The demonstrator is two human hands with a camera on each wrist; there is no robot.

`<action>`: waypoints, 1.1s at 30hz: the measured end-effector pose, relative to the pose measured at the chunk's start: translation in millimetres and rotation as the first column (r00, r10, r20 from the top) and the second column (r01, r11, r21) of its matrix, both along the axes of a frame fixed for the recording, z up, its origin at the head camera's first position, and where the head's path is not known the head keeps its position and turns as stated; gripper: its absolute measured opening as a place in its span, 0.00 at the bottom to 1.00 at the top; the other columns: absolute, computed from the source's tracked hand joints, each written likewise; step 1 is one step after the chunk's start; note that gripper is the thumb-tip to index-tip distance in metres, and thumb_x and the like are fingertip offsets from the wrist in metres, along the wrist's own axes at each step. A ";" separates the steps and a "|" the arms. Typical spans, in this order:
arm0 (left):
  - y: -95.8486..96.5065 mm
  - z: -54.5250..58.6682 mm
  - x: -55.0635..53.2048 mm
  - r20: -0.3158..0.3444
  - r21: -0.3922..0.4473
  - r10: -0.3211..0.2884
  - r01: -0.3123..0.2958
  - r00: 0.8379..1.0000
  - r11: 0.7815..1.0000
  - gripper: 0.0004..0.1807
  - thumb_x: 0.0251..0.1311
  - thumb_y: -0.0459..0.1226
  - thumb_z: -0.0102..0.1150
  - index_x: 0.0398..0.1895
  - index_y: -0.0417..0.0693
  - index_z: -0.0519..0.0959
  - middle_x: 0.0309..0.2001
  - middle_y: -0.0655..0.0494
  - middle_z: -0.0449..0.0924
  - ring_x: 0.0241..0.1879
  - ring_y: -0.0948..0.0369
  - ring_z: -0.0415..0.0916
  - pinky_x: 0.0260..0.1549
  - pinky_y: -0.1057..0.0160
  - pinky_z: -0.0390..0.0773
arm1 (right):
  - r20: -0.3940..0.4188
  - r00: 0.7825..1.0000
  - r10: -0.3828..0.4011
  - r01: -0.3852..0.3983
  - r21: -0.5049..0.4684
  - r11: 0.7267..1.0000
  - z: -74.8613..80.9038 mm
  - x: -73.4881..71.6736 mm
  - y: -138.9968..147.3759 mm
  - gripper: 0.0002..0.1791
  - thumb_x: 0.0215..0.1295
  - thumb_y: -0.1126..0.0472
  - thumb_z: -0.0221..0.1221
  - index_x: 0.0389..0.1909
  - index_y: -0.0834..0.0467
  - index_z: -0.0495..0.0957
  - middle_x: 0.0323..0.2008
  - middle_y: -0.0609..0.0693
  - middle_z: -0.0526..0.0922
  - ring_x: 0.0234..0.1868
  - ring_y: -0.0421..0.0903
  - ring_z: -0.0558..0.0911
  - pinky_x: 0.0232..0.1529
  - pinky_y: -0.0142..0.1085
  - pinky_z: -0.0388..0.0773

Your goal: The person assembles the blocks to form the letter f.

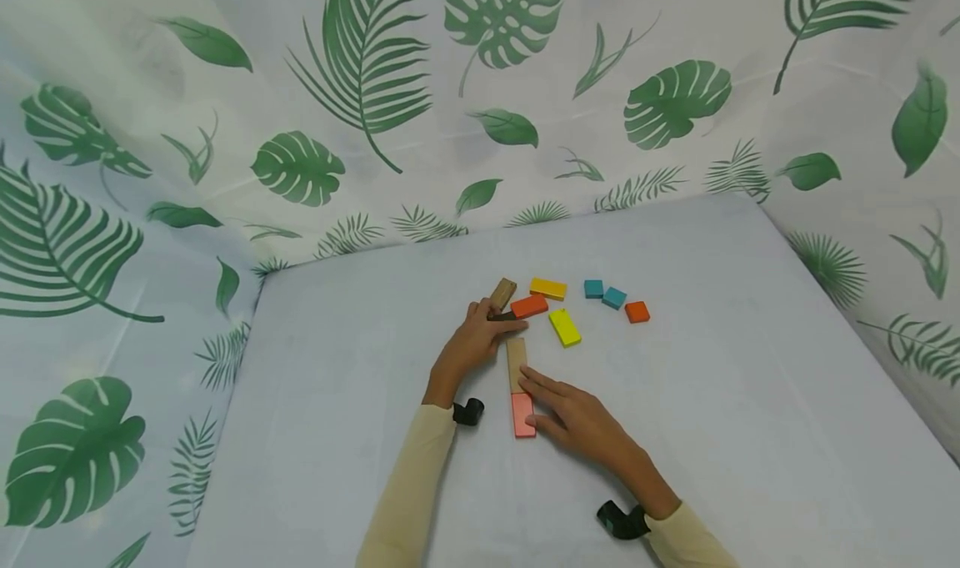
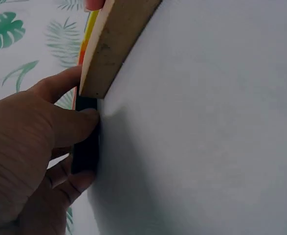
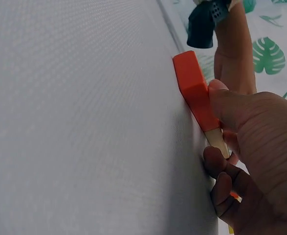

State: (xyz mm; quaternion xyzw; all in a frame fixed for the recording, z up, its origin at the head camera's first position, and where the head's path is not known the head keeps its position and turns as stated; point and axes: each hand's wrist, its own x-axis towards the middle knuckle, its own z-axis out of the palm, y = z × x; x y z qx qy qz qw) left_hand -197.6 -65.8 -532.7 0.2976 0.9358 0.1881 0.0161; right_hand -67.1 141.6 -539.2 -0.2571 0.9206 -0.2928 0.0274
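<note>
My left hand (image 1: pixel 474 340) pinches a black block (image 2: pixel 86 142) between thumb and fingers, low over the table. In the head view that block is mostly covered by the hand, and an orange-red block (image 1: pixel 529 305) lies at its right end. Just beyond the fingers is a wooden block (image 1: pixel 502 293). Nearer to me, a second wooden block (image 1: pixel 517 364) and a pink block (image 1: pixel 523 416) lie end to end in a line. Along their right side rests my right hand (image 1: pixel 585 422), fingertips at the wooden block and thumb at the pink one.
Past the hands lie an amber block (image 1: pixel 548 289) and a bright yellow block (image 1: pixel 565 328). Two teal blocks (image 1: pixel 603 294) and a small orange block (image 1: pixel 637 312) are farther right. A white cloth covers the table (image 1: pixel 337 368), and leaf-print sheets (image 1: pixel 420 159) stand around it.
</note>
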 end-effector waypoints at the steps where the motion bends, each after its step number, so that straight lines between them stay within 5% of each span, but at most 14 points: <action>1: 2.9 0.9 -0.8 0.007 -0.029 0.005 -0.005 1.000 1.000 0.19 0.73 0.37 0.47 0.58 0.70 0.79 0.53 0.50 0.68 0.49 0.54 0.62 0.48 0.59 0.75 | -0.005 1.000 -0.001 0.001 0.001 1.000 -0.3 0.3 0.1 0.34 0.66 0.46 0.61 0.71 0.48 0.66 0.74 0.41 0.62 0.67 0.46 0.73 0.60 0.45 0.74; 6: 18.2 9.0 -4.9 0.035 -0.167 0.071 -0.064 0.997 0.984 0.22 0.73 0.37 0.48 0.65 0.71 0.73 0.56 0.47 0.65 0.52 0.53 0.62 0.43 0.59 0.79 | -0.004 1.000 -0.007 0.007 0.000 1.000 -0.8 1.2 0.3 0.34 0.65 0.46 0.61 0.71 0.48 0.66 0.74 0.41 0.62 0.67 0.46 0.73 0.59 0.44 0.74; 10: 27.8 16.8 -9.4 0.113 -0.196 0.139 -0.115 0.984 0.974 0.23 0.71 0.41 0.52 0.68 0.66 0.70 0.56 0.43 0.64 0.48 0.53 0.66 0.38 0.59 0.78 | 0.009 1.000 -0.003 0.003 -0.017 1.000 -1.3 1.3 0.1 0.34 0.65 0.46 0.62 0.71 0.48 0.66 0.74 0.41 0.62 0.66 0.45 0.74 0.59 0.44 0.75; 14: 30.2 21.2 -14.6 0.232 -0.124 0.214 -0.189 0.949 0.974 0.24 0.70 0.48 0.54 0.68 0.60 0.71 0.56 0.44 0.67 0.46 0.54 0.73 0.43 0.58 0.76 | 0.013 1.000 0.000 0.000 -0.019 1.000 -2.3 0.3 -0.3 0.34 0.65 0.46 0.61 0.71 0.48 0.65 0.74 0.41 0.62 0.67 0.45 0.73 0.60 0.44 0.74; 18: 27.9 19.9 -18.5 0.308 -0.017 0.242 -0.249 0.920 0.968 0.26 0.67 0.49 0.56 0.66 0.53 0.73 0.60 0.47 0.74 0.54 0.54 0.75 0.55 0.55 0.74 | 0.014 1.000 0.000 0.000 -0.008 1.000 -2.2 -0.5 -0.2 0.34 0.65 0.46 0.61 0.71 0.48 0.66 0.74 0.41 0.62 0.67 0.46 0.73 0.60 0.45 0.74; 23: 22.4 8.6 -21.4 0.352 0.122 0.248 -0.307 0.903 0.944 0.26 0.63 0.49 0.61 0.62 0.51 0.76 0.35 0.51 0.81 0.34 0.60 0.75 0.35 0.64 0.74 | 0.025 1.000 -0.002 0.003 -0.007 1.000 -1.7 -1.1 0.2 0.34 0.65 0.47 0.62 0.71 0.48 0.66 0.74 0.40 0.62 0.67 0.46 0.72 0.60 0.45 0.74; 26: 19.6 3.9 -21.1 0.353 0.195 0.252 -0.334 0.901 0.922 0.24 0.62 0.48 0.64 0.59 0.50 0.78 0.26 0.55 0.74 0.24 0.63 0.68 0.26 0.68 0.67 | 0.032 0.999 -0.002 0.002 0.000 1.000 -1.9 -1.5 0.2 0.34 0.65 0.46 0.62 0.71 0.47 0.65 0.74 0.39 0.61 0.68 0.45 0.72 0.61 0.45 0.73; 33: 18.6 -0.1 -16.9 0.293 0.262 0.253 -0.332 0.922 0.906 0.21 0.61 0.47 0.65 0.55 0.47 0.80 0.26 0.54 0.77 0.23 0.64 0.67 0.25 0.69 0.65 | 0.046 0.999 -0.009 0.008 0.007 1.000 -1.1 -1.0 0.3 0.35 0.66 0.46 0.61 0.72 0.47 0.64 0.74 0.39 0.61 0.69 0.46 0.71 0.61 0.46 0.73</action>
